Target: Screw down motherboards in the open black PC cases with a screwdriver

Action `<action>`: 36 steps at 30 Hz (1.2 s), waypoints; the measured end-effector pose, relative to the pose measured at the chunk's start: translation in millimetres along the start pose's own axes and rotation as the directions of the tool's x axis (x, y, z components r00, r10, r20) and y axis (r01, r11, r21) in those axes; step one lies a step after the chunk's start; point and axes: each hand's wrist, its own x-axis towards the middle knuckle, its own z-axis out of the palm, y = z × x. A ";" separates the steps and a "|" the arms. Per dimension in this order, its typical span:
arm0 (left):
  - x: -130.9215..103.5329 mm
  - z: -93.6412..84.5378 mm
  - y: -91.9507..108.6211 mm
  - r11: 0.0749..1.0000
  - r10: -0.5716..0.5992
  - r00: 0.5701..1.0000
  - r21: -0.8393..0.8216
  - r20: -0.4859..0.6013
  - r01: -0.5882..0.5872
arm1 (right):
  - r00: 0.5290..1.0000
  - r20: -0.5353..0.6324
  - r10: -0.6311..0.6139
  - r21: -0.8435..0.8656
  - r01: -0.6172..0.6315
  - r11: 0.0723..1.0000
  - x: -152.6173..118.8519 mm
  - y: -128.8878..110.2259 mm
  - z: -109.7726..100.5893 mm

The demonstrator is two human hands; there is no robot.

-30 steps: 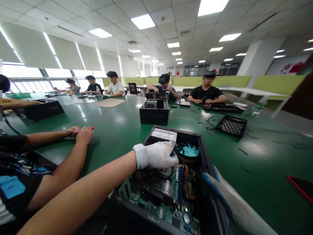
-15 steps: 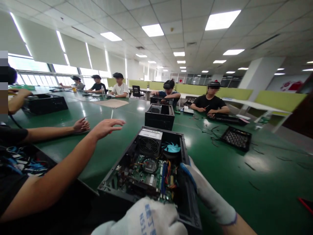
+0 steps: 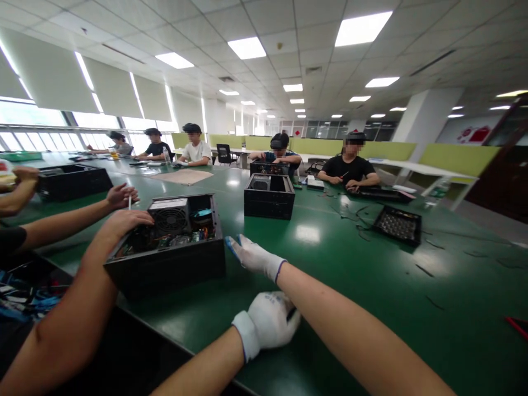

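Note:
A black computer case [image 3: 177, 267] with its top side uncovered stands left of my hands; a fan, a power supply and circuit parts show inside. Just off its right wall is my right hand [image 3: 251, 256], in a white glove with blue fingertips, fingers stretched out and apart from the case. Lower down, my gloved left hand [image 3: 270, 320] lies low over the green table, partly behind my right forearm. Its fingers are curled, and whatever they may hold is hidden. A co-worker's bare hand [image 3: 127, 220] rests on the far left edge of the case.
A second black case [image 3: 269, 201] stands ahead. To the right are a black panel tray [image 3: 397, 224] and loose cable pieces on the green table [image 3: 371, 308]. At left, another case [image 3: 74, 182] stands near a co-worker's arm. Several people sit farther back.
The computer case has slid left, away from in front of me, and turned. Both my hands have come off it. The co-worker's raised hand has come down onto the case.

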 end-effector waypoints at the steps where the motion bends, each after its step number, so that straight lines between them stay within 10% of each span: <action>1: 6.7 2.9 -10.4 0.999 -0.031 1.000 0.016 0.008 0.030 | 1.000 0.009 0.019 -0.031 -0.019 0.999 -1.1 6.9 -3.1; 6: 40.0 -3.3 -49.5 0.987 -0.120 0.991 0.112 0.059 0.113 | 0.980 -0.056 0.191 -0.201 -0.199 0.959 0.6 57.7 -37.9; 15: 58.1 24.9 -60.6 0.995 -0.090 0.990 0.020 -0.111 0.093 | 0.923 -0.278 0.265 -0.475 -0.372 0.797 53.5 139.7 -119.5; 24: 61.8 30.9 -62.8 0.999 -0.039 0.998 0.029 -0.058 0.041 | 0.952 -0.298 0.066 -0.648 -0.253 0.718 146.8 129.8 -149.9; 36: 62.0 38.5 -68.2 0.991 -0.089 0.985 0.085 -0.150 0.103 | 0.945 -0.323 0.051 -0.740 -0.285 0.609 168.6 122.6 -151.8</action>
